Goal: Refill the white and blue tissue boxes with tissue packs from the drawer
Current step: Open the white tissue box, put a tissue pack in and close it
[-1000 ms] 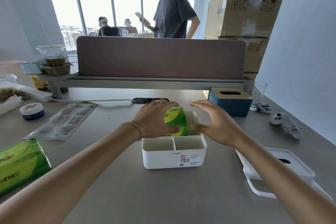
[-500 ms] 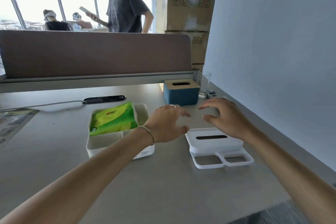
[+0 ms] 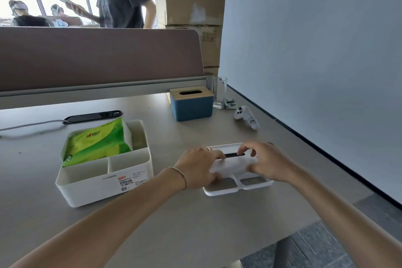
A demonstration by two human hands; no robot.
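The white tissue box (image 3: 102, 189) stands open on the desk at centre left, with a green tissue pack (image 3: 97, 141) lying in its large back compartment. Its white lid (image 3: 237, 189) lies on the desk to the right. My left hand (image 3: 198, 167) grips the lid's left end and my right hand (image 3: 265, 161) grips its right end, fingers over the slot. The blue tissue box (image 3: 191, 106) with a wooden lid stands farther back, closed.
A drinking glass (image 3: 219, 91) and a small white toy figure (image 3: 247, 116) sit right of the blue box. A black power strip (image 3: 93, 115) lies behind the white box. A desk divider (image 3: 97, 59) runs across the back; a person stands beyond it beside stacked cartons (image 3: 193, 6).
Both hands left the tissue pack in the white box, moved right to the lid, and now hold it. My view swung right and down.
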